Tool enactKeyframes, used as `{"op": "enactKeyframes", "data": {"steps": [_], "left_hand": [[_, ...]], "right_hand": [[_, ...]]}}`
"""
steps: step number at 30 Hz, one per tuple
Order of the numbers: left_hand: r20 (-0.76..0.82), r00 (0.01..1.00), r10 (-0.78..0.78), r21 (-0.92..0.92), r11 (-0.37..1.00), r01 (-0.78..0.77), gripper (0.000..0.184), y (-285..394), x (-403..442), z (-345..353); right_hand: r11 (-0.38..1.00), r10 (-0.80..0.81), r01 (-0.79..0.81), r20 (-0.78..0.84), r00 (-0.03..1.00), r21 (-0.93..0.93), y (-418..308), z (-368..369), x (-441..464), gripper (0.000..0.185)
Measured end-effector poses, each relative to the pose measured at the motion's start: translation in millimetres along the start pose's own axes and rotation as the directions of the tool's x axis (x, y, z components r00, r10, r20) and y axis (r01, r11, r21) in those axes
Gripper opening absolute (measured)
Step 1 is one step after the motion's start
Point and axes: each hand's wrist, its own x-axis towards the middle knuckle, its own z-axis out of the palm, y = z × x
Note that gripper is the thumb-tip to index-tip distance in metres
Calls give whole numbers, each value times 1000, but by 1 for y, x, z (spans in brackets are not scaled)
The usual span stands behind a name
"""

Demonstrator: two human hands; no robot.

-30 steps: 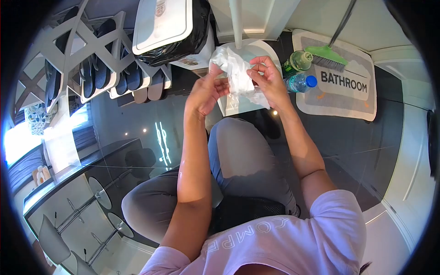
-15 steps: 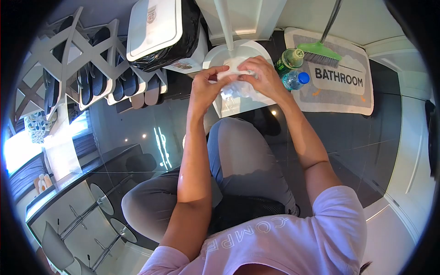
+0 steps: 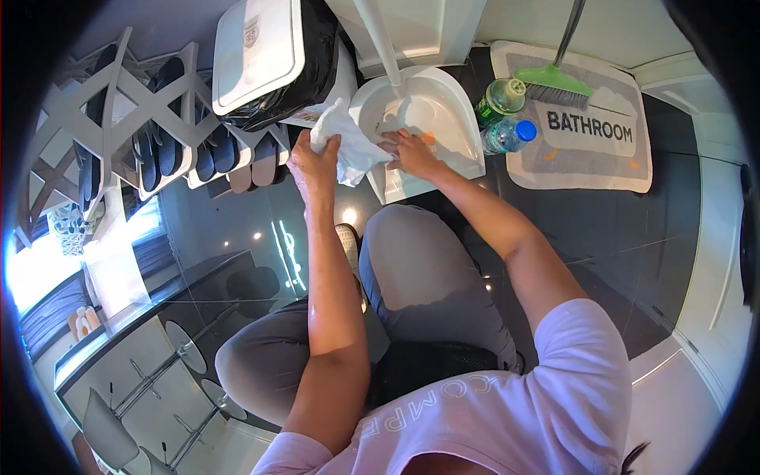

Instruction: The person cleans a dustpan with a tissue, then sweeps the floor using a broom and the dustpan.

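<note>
movement is spreading sideways now, with the left hand and the right hand drawing apart and white material opening out between them! the left fingers are closing in a pinch, thumb against fingertips, and they are holding the crumpled upper part. the material is hanging from that pinch and trailing across toward the right fingertips. over there the right fingers are curling, partly open, and seem to be touching the trailing edge; whether they are gripping it, i can't tell. so the left side is looking like the surer hold, and the sheet is showing more of its spread. cloth, paper or thin plastic? can't tell.

the white dustpan is coming into fuller view, lying under and beyond the right fingers, a small orange patch showing just beside them. its pole handle is rising from the far side. beyond the left fingers, the lidded bin is standing with a black liner bulging out. off to the right of the right fingers, a green bottle and a blue-capped bottle are sitting beside the bathroom mat.
</note>
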Motion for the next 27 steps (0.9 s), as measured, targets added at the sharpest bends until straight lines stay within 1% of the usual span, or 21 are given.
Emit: {"op": "enactKeyframes", "data": {"steps": [2,3,4,6,7,8,10,11,12,13,14,15,16,18,19,21,22,24,25,26,27], "left_hand": [[-7,1000,-8,-25,1000,8,42,5,-3,-7],[-16,1000,-8,21,1000,8,42,5,-4,-10],[-23,1000,-7,68,998,9,42,4,-6,-14],[-52,998,-34,50,998,36,41,9,-10,-26],[-76,995,-60,31,998,62,41,13,-12,-33],[-87,994,-67,30,997,70,41,14,-14,-37],[-112,988,-106,39,993,111,42,15,-14,-45],[-126,989,-75,13,997,78,42,21,-17,-49],[-131,989,-73,17,997,76,42,21,-20,-50],[-158,986,-49,11,999,51,41,22,-21,-51],[-185,982,-24,3,1000,25,41,20,-20,-49],[-222,974,-38,-25,999,34,40,16,-20,-45],[-219,975,-39,-28,999,34,40,10,-18,-42],[-182,977,-114,-109,990,95,39,4,-18,-36],[-182,976,-120,-117,988,100,39,2,-17,-34],[-196,975,-104,-101,991,85,37,-5,-18,-29],[-192,976,-102,-103,991,84,37,-9,-18,-29],[-211,970,-125,-73,991,111,35,-24,-20,-26],[-212,969,-129,-73,991,116,35,-29,-20,-24],[-220,966,-138,-84,989,122,34,-34,-21,-23],[-230,962,-145,-93,988,127,34,-36,-21,-24]], "right_hand": [[940,300,-304,51,953,155,4,18,-3,21],[960,272,-278,104,957,38,4,12,-4,25],[961,267,-272,105,958,39,6,8,1,25],[942,299,-291,-29,954,166,9,-4,16,24],[933,350,-339,-95,932,121,9,-10,23,25],[937,339,-327,-90,936,123,11,-9,30,25],[896,429,-443,-236,872,-7,15,-4,47,28],[890,427,-447,-180,886,-93,22,5,48,29],[891,425,-445,-182,887,-88,22,6,40,29],[970,216,-224,-90,972,-89,25,3,30,30],[997,-7,7,0,1000,-73,24,0,25,30],[968,153,-101,220,963,-231,4,-7,29,32],[967,156,-103,221,963,-235,1,-12,29,32],[969,230,-188,310,923,-159,7,-13,19,31],[969,229,-184,316,921,-165,11,-15,15,31],[870,482,-492,167,860,22,-4,-27,-1,39],[869,485,-495,166,858,19,-12,-27,-8,39],[914,394,-406,196,898,22,-22,-14,-26,52],[930,359,-358,416,836,-83,-23,-11,-30,64],[931,357,-357,420,835,-80,-21,-1,-32,64],[912,377,-410,351,857,23,-20,12,-32,63]]}}
